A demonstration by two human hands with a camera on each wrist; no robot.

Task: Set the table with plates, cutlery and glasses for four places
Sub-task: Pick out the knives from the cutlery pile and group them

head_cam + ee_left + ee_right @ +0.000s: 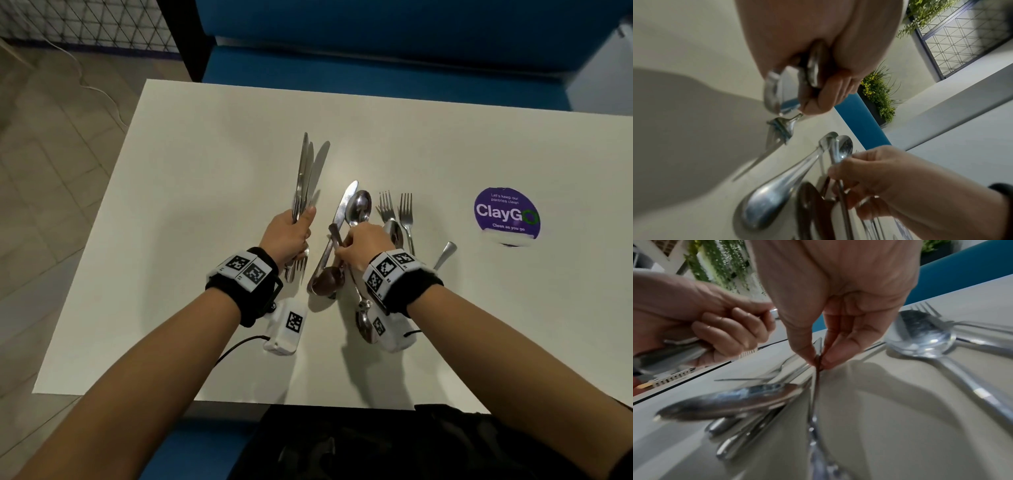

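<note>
My left hand (pixel 291 236) grips a bundle of knives (pixel 306 174) with the blades pointing away from me, and a fork whose tines (pixel 301 265) hang below the fist. The bundle's handle ends (pixel 777 91) stick out of the curled fingers in the left wrist view. My right hand (pixel 363 243) reaches into the loose cutlery on the white table (pixel 205 137). Its thumb and fingertips (pixel 826 360) pinch the thin handle of a spoon (pixel 815 394), whose bowl (pixel 363 325) lies toward me. A knife (pixel 342 209) and a spoon (pixel 359 205) lie just beyond that hand.
Two forks (pixel 395 209), another spoon (pixel 394 233) and a spoon with a dark bowl (pixel 327 281) lie around my right hand. A purple round sticker (pixel 507 216) is on the table's right. A blue bench (pixel 376 34) runs behind the table; its left edge drops to tiled floor.
</note>
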